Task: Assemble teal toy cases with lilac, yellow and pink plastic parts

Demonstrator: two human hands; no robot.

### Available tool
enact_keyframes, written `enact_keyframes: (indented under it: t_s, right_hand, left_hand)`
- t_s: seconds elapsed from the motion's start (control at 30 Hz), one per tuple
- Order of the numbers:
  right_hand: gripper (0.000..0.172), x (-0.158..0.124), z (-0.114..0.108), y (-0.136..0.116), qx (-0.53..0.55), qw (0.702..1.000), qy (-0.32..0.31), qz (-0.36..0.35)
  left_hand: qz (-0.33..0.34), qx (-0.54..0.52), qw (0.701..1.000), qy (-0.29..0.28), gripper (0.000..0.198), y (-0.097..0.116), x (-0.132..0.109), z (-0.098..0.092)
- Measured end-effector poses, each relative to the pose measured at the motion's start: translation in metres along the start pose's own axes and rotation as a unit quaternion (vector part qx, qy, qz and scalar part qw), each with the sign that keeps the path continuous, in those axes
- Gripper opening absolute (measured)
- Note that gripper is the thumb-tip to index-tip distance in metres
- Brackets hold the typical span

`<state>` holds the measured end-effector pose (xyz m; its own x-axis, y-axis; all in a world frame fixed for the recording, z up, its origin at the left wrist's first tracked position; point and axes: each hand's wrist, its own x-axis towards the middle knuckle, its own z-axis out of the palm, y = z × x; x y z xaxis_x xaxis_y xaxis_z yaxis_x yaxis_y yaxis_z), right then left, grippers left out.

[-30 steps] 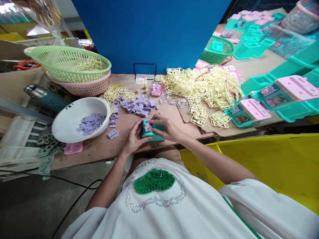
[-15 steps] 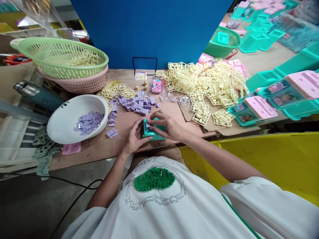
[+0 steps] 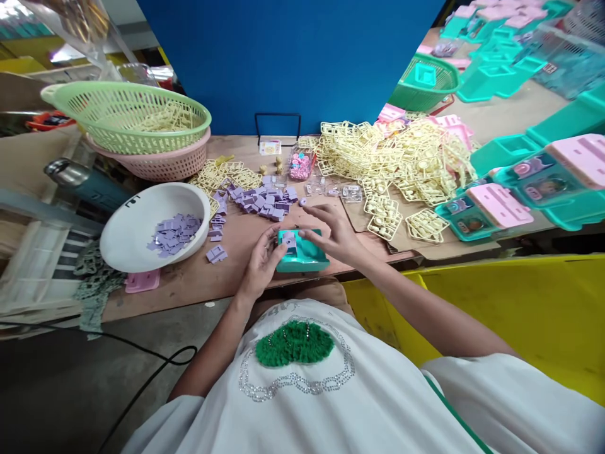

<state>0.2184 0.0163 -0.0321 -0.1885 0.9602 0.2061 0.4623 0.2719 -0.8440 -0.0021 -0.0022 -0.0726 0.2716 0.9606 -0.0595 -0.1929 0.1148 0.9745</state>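
Note:
A teal plastic box-like part [image 3: 307, 260] sits at the table's front edge, with a flat lilac piece [image 3: 288, 241] on its left end. My left hand [image 3: 261, 261] grips the box's left side, thumb against the lilac piece. Over the box's right half is my right hand [image 3: 338, 236], its fingers apart and nothing visible between them. Its index finger stretches toward a small round lilac piece [image 3: 302, 202] on the table. Whether the other fingertips touch the box, I cannot tell.
Lilac pieces [image 3: 265, 200] lie heaped behind, with more in a white bowl [image 3: 123, 236] on the left. Cream sprue frames [image 3: 350, 151] pile up at the back right. Stacked baskets [image 3: 127, 135], a steel-capped flask [image 3: 85, 183] and teal-and-pink toy cases [image 3: 501, 205] flank the workspace.
My right hand has lifted off the lilac piece and spread its fingers, uncovering it on the teal box. The box now lies flatter, still in my left hand. The view has shifted slightly.

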Motion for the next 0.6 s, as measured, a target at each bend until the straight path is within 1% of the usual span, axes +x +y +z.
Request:
enact_keyframes:
  t_s: [0.07, 0.13, 0.27, 0.37, 0.43, 0.5, 0.57, 0.6]
  right_hand:
    - [0.073, -0.009, 0.001, -0.002, 0.005, 0.999, -0.016, 0.027]
    - [0.072, -0.016, 0.005, -0.003, 0.017, 0.999, -0.037, 0.033]
    - [0.060, -0.021, 0.017, -0.002, 0.017, 0.998, -0.067, 0.012]
    - [0.058, -0.019, 0.020, 0.001, 0.015, 0.997, -0.071, 0.011]
    - [0.056, -0.017, 0.020, 0.003, 0.041, 0.995, -0.080, 0.032]
    - [0.055, -0.014, 0.020, 0.004, 0.080, 0.991, -0.087, 0.065]
    - [0.060, -0.014, 0.019, 0.005, 0.104, 0.987, -0.074, 0.101]
    - [0.066, -0.015, 0.018, 0.005, 0.109, 0.984, -0.063, 0.123]
  left_hand:
    - [-0.030, -0.020, 0.999, 0.041, 0.058, 0.004, -0.002, 0.011]
    - [-0.042, -0.034, 0.996, 0.065, 0.050, 0.005, -0.003, 0.020]
    - [-0.003, -0.005, 0.996, 0.088, 0.036, 0.000, -0.004, 0.029]
    - [0.026, 0.018, 0.994, 0.100, 0.031, -0.004, -0.004, 0.031]
    - [0.033, 0.015, 0.993, 0.109, 0.030, -0.005, -0.004, 0.032]
    - [0.032, 0.016, 0.994, 0.105, 0.030, -0.005, -0.005, 0.032]
    - [0.030, 0.026, 0.994, 0.097, 0.032, -0.003, -0.006, 0.031]
    - [0.026, 0.031, 0.995, 0.096, 0.034, -0.003, -0.006, 0.031]
